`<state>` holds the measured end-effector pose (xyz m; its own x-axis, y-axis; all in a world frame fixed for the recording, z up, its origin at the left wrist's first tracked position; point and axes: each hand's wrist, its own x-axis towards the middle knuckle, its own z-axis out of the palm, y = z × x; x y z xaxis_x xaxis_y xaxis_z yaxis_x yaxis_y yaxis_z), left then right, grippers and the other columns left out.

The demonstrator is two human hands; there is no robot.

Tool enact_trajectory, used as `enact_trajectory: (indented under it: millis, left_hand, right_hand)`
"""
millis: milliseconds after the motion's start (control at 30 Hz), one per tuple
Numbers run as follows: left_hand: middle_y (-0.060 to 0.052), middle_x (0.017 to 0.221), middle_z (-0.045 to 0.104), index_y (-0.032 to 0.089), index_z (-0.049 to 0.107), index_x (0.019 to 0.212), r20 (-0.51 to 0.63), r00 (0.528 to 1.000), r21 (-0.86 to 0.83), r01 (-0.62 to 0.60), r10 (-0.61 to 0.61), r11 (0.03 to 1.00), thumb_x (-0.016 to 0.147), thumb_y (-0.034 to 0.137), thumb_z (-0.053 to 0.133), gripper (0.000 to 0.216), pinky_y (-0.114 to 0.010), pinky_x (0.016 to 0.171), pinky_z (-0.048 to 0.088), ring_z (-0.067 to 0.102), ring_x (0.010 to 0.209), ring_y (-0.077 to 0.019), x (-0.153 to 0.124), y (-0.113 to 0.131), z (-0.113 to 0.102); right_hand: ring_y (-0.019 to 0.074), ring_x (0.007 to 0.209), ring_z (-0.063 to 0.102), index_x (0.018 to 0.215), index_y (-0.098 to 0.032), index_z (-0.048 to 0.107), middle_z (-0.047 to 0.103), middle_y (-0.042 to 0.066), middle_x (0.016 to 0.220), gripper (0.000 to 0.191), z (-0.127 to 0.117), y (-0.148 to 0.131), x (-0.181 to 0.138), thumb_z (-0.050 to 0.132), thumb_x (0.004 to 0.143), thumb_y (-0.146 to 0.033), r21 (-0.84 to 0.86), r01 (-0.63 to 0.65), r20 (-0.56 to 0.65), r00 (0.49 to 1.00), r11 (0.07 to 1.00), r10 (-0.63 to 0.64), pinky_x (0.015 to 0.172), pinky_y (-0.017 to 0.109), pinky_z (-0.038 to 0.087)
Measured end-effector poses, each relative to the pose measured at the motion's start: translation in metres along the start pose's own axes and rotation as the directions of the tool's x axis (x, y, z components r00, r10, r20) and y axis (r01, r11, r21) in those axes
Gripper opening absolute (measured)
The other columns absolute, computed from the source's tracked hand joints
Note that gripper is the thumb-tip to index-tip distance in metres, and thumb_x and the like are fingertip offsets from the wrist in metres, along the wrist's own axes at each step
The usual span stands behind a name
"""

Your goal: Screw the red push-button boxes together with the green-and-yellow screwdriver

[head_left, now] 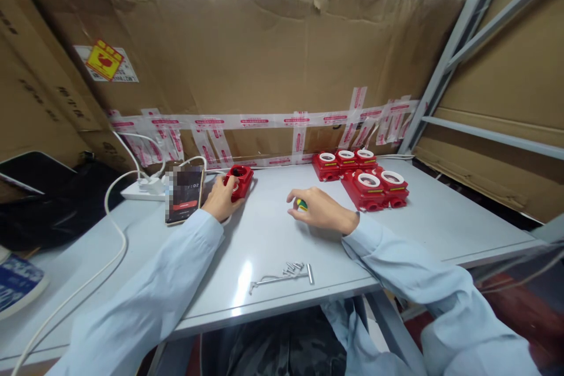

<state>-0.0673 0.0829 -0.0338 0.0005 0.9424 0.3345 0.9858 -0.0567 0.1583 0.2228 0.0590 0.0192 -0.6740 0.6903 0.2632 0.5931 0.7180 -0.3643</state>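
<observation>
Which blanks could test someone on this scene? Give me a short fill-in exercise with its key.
The left hand touches a casing coloured ____.
The right hand holds a green-and-____ object.
The phone is nearer the ____ hand.
The casings at right bear ____ visible white rings.

Missing words: red; yellow; left; five.

You are in a workshop: your bench (268, 229) holds grouped red housings (369, 195), loose screws (291, 269) and a metal T-handled tool (282, 279), backed by taped cardboard (264, 59).
</observation>
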Motion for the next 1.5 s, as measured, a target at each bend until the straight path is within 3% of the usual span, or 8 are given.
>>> enact_trajectory:
  millis: [300,433,600,667,767,967,1333,1500]
  left_hand:
    - [-0.025,0.14,0.031,0.017,0.04,0.13,-0.031,0.993,0.059,0.12,-0.118,0.991,0.084,0.032,0.058,0.052,-0.052,0.094,0.046,0.045,0.126,-0.0405,0.002,-0.001,0.001]
    - [-0.025,0.145,0.028,0.017,0.039,0.134,-0.014,0.994,0.079,0.108,-0.107,0.991,0.085,0.034,0.057,0.055,-0.054,0.094,0.045,0.043,0.128,-0.0425,-0.002,0.005,-0.007]
    - [-0.027,0.149,0.023,0.017,0.032,0.142,-0.055,0.995,0.094,0.088,-0.083,0.992,0.086,0.036,0.056,0.064,-0.056,0.097,0.041,0.035,0.134,-0.0434,-0.005,0.014,-0.018]
    - [-0.025,0.149,0.026,0.018,0.033,0.142,-0.061,0.997,0.088,0.06,-0.054,0.994,0.086,0.037,0.056,0.063,-0.056,0.097,0.042,0.036,0.134,-0.0417,-0.007,0.017,-0.021]
    - [-0.023,0.148,0.029,0.018,0.036,0.139,-0.035,0.999,0.092,0.011,-0.008,0.996,0.086,0.038,0.055,0.06,-0.057,0.097,0.042,0.038,0.133,-0.0398,-0.01,0.021,-0.025]
    - [-0.022,0.147,0.03,0.018,0.038,0.138,0.001,1.0,0.125,0.011,-0.011,0.992,0.087,0.041,0.052,0.057,-0.057,0.096,0.042,0.036,0.133,-0.0383,-0.014,0.024,-0.03]
    - [-0.022,0.145,0.033,0.017,0.043,0.133,0.017,1.0,0.124,-0.002,-0.001,0.992,0.088,0.041,0.05,0.052,-0.057,0.095,0.042,0.038,0.131,-0.0381,-0.015,0.027,-0.034]
    - [-0.019,0.14,0.041,0.018,0.045,0.13,0.025,0.985,0.053,-0.173,0.172,0.984,0.087,0.04,0.05,0.048,-0.057,0.096,0.04,0.038,0.131,-0.036,-0.017,0.032,-0.031]
  right_hand:
    - [0.0159,0.071,0.063,0.101,-0.016,0.065,0.07,0.005,0.079,0.022,-0.001,-0.001,0.0,0.061,0.081,-0.024,0.007,-0.004,-0.001,1.0,1.0,0.004,0.072,0.027,0.045]
    - [0.0163,0.072,0.064,0.103,-0.016,0.065,0.071,0.006,0.082,0.024,-0.017,0.008,0.002,0.062,0.081,-0.025,-0.039,-0.074,-0.099,0.993,0.997,0.07,0.07,0.026,0.045]
    - [0.026,0.092,0.065,0.108,-0.015,0.064,0.07,0.014,0.098,0.029,-0.052,0.043,0.001,0.059,0.083,-0.029,-0.219,-0.372,-0.382,0.884,0.902,0.271,0.078,0.033,0.045]
    - [0.0295,0.1,0.063,0.113,-0.014,0.061,0.069,0.017,0.103,0.036,-0.064,0.058,-0.001,0.058,0.084,-0.035,-0.302,-0.535,-0.438,0.813,0.789,0.384,0.081,0.036,0.044]
    - [0.0327,0.107,0.061,0.116,-0.013,0.059,0.066,0.02,0.11,0.046,-0.073,0.075,-0.006,0.06,0.081,-0.043,-0.355,-0.672,-0.379,0.739,0.65,0.557,0.081,0.037,0.044]
    - [0.034,0.1,0.063,0.106,-0.01,0.062,0.066,0.02,0.107,0.052,-0.081,0.088,-0.013,0.072,0.068,-0.045,-0.388,-0.724,-0.281,0.682,0.57,0.675,0.074,0.035,0.045]
    - [0.0271,0.096,0.061,0.097,-0.017,0.064,0.067,0.011,0.099,0.028,-0.075,0.081,-0.012,0.068,0.071,-0.027,-0.426,-0.499,-0.1,0.855,0.754,0.51,0.067,0.029,0.039]
    - [0.0231,0.09,0.062,0.097,-0.02,0.065,0.069,0.007,0.097,0.025,-0.06,0.054,-0.007,0.068,0.074,-0.029,-0.392,-0.299,-0.009,0.947,0.87,0.322,0.068,0.028,0.038]
